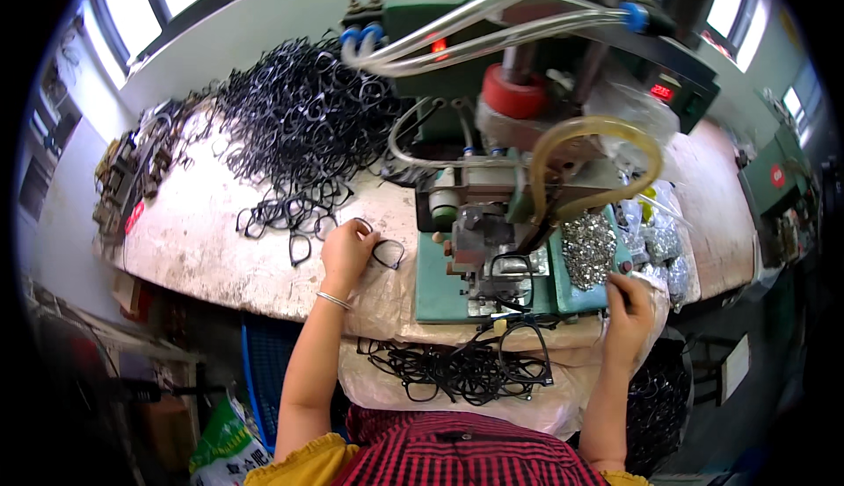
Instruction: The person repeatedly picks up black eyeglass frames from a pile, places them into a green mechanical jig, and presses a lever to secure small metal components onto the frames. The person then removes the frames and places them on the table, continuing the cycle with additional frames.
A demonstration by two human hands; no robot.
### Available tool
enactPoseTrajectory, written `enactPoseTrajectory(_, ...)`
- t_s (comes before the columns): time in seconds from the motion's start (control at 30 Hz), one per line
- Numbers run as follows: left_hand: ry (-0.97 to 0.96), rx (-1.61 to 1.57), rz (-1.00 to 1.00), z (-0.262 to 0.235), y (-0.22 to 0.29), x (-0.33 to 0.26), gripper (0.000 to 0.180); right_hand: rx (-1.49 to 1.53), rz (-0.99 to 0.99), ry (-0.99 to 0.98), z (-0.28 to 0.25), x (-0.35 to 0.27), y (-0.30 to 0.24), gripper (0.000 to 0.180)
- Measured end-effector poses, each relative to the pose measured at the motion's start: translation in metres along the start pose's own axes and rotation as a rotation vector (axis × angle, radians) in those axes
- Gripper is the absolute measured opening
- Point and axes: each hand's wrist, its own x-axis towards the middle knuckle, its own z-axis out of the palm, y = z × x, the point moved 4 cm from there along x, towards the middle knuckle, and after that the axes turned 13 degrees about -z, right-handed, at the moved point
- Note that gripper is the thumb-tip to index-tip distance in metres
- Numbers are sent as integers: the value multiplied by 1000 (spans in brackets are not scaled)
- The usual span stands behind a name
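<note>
Head view: left hand (347,251) pinches black eyeglass frame (388,253) on counter (202,240); right hand (629,306) closed on thin tool (618,280) nr clear bags (661,244) w/ silver parts.

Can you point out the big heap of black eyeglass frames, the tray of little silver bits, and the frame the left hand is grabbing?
Heap of black frames (303,108), head view, middle of the pile.
Tray of silver parts (587,249), head view, centre of the shiny heap.
Frame at the left hand (389,253), head view, its lens rim.
</note>
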Motion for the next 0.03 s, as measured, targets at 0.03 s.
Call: enactPoseTrajectory(0.03,32,43,15,10,1,3,36,63,-34,-84,16,7,-9,16)
